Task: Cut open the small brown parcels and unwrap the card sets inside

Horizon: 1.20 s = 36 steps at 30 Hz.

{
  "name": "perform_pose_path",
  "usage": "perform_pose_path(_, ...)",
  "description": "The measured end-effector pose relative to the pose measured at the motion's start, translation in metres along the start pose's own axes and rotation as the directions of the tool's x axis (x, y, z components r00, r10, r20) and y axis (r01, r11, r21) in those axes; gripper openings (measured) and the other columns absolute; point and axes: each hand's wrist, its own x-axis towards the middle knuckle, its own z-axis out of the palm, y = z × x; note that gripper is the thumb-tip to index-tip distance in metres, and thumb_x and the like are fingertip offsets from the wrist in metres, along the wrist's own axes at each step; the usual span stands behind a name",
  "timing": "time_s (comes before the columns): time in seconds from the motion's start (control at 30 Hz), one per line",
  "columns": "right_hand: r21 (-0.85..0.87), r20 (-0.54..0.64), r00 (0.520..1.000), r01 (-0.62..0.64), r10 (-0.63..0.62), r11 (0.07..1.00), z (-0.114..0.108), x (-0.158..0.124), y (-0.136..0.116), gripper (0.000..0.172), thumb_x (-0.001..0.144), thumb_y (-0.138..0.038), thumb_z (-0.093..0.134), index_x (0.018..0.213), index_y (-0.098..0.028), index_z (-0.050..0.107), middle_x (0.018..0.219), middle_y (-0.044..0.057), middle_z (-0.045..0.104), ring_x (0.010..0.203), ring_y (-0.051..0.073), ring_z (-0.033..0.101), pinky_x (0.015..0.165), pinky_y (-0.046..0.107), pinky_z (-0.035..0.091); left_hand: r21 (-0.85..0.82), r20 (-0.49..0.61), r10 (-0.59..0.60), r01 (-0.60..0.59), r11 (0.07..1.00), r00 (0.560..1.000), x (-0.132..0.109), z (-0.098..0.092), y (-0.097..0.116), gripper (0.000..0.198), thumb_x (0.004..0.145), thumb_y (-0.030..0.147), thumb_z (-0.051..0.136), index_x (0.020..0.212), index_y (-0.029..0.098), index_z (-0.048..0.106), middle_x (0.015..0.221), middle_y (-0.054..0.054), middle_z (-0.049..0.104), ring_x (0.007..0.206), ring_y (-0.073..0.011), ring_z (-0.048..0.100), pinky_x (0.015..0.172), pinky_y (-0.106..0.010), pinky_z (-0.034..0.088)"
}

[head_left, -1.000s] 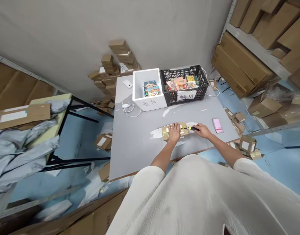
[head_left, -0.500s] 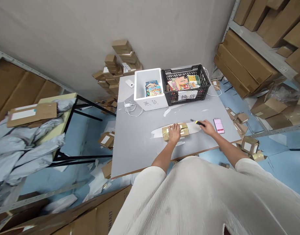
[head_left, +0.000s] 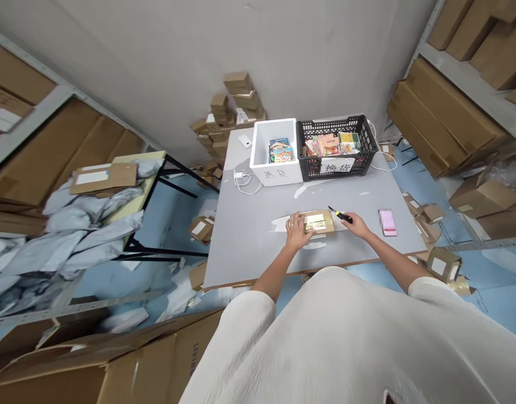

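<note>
A small cardboard box (head_left: 325,225) with a white label and shiny tape lies on the grey table (head_left: 241,247). My left hand (head_left: 297,231) grips its left end, thumb along the near side and fingers on the far side. In my right hand (head_left: 357,226) is a utility knife (head_left: 342,216) with a black and yellow handle. Its blade points left and sits just beyond the box's far right corner; whether it touches the cardboard I cannot tell. The fingers round the handle are closed.
At the table's back stand a white foam box (head_left: 278,175) and a black plastic crate (head_left: 369,160), both holding books. A phone (head_left: 387,222) lies to the right. Left is a side table piled with grey mailers (head_left: 101,241). Cartons (head_left: 438,264) litter the floor.
My left hand has slid from the top of the box to its left end, uncovering the label. The knife has come closer to the box's right end. The camera view has shifted.
</note>
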Motion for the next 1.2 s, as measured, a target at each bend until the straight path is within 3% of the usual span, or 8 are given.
perform_pose_path(0.1, 0.127, 0.062, 0.998, -0.022, 0.015, 0.992, 0.022, 0.001, -0.007, 0.044, 0.095, -0.06, 0.068, 0.123, -0.026, 0.074, 0.123, 0.01, 0.079, 0.114, 0.031, 0.073, 0.105, 0.048, 0.057, -0.072, -0.017, -0.127, 0.125, 0.99, 0.992, -0.024, -0.006, -0.022, 0.101, 0.084, 0.054, 0.084, 0.168, 0.023, 0.037, 0.18, -0.021, 0.029, 0.167, -0.0437, 0.027, 0.134, -0.063, 0.025)
perform_pose_path(0.3, 0.172, 0.066, 0.997, -0.059, 0.048, 0.983, 0.044, 0.005, -0.016, 0.046, 0.095, -0.062, 0.065, 0.124, -0.027, 0.066, 0.122, 0.009, 0.08, 0.113, 0.029, 0.075, 0.105, 0.049, 0.057, -0.416, 0.104, -0.349, 0.36, 0.835, 0.931, -0.031, -0.004, -0.033, 0.097, 0.097, 0.042, 0.069, 0.176, 0.022, 0.016, 0.153, -0.019, 0.065, 0.133, -0.0327, 0.068, 0.107, -0.045, 0.056)
perform_pose_path(0.47, 0.151, -0.027, 0.99, -0.135, 0.141, 0.979, 0.03, 0.011, -0.011, 0.05, 0.1, -0.063, 0.052, 0.133, -0.026, 0.057, 0.118, 0.009, 0.08, 0.11, 0.026, 0.077, 0.097, 0.046, 0.061, -0.479, 0.054, -0.467, 0.433, 0.764, 0.883, -0.003, -0.002, -0.02, 0.076, 0.102, 0.042, 0.064, 0.169, 0.024, 0.033, 0.14, -0.014, 0.074, 0.117, -0.027, 0.075, 0.1, -0.04, 0.057)
perform_pose_path(0.6, 0.119, -0.039, 0.983, -0.176, 0.181, 0.977, 0.025, 0.006, 0.0, 0.047, 0.098, -0.062, 0.053, 0.127, -0.026, 0.058, 0.12, 0.01, 0.079, 0.11, 0.026, 0.075, 0.096, 0.045, 0.061, -0.474, 0.102, -0.434, 0.427, 0.77, 0.895, 0.008, 0.012, -0.012, 0.072, 0.096, 0.027, 0.066, 0.164, 0.023, 0.042, 0.142, -0.015, 0.073, 0.12, -0.0252, 0.075, 0.104, -0.04, 0.057)
perform_pose_path(0.77, 0.058, -0.087, 0.98, -0.173, 0.178, 0.983, 0.032, -0.018, 0.014, 0.044, 0.096, -0.064, 0.056, 0.116, -0.025, 0.061, 0.117, 0.012, 0.077, 0.108, 0.028, 0.072, 0.097, 0.048, 0.06, -0.418, 0.18, -0.412, 0.449, 0.79, 0.893, -0.003, 0.03, -0.011, 0.097, 0.084, 0.027, 0.08, 0.17, 0.018, 0.035, 0.158, -0.022, 0.061, 0.138, -0.031, 0.068, 0.113, -0.042, 0.054)
perform_pose_path(0.93, 0.093, 0.102, 0.96, -0.269, 0.259, 0.959, 0.041, -0.038, 0.017, 0.047, 0.096, -0.07, 0.055, 0.115, -0.027, 0.056, 0.09, 0.001, 0.075, 0.076, 0.021, 0.068, 0.076, 0.038, 0.062, -0.496, 0.346, -0.4, 0.527, 0.69, 0.849, -0.013, 0.027, -0.01, 0.116, 0.08, 0.03, 0.09, 0.173, 0.015, 0.022, 0.147, -0.021, 0.071, 0.128, -0.0317, 0.073, 0.108, -0.042, 0.056)
perform_pose_path(1.07, 0.162, 0.021, 0.967, -0.252, 0.252, 0.954, 0.039, -0.032, 0.011, 0.05, 0.094, -0.075, 0.054, 0.115, -0.029, 0.054, 0.092, 0.001, 0.077, 0.081, 0.022, 0.072, 0.076, 0.038, 0.062, -0.514, 0.277, -0.385, 0.474, 0.715, 0.88, -0.009, 0.017, -0.007, 0.111, 0.08, 0.025, 0.087, 0.173, 0.019, 0.026, 0.146, -0.018, 0.071, 0.127, -0.0306, 0.073, 0.107, -0.042, 0.056)
perform_pose_path(1.2, 0.215, -0.097, 0.962, -0.232, 0.257, 0.949, 0.033, -0.017, 0.004, 0.056, 0.094, -0.077, 0.052, 0.121, -0.028, 0.053, 0.109, 0.007, 0.08, 0.099, 0.026, 0.078, 0.087, 0.042, 0.062, -0.497, 0.16, -0.466, 0.479, 0.723, 0.87, 0.002, 0.008, -0.005, 0.08, 0.094, 0.035, 0.074, 0.164, 0.023, 0.039, 0.139, -0.014, 0.073, 0.122, -0.0269, 0.073, 0.105, -0.04, 0.056)
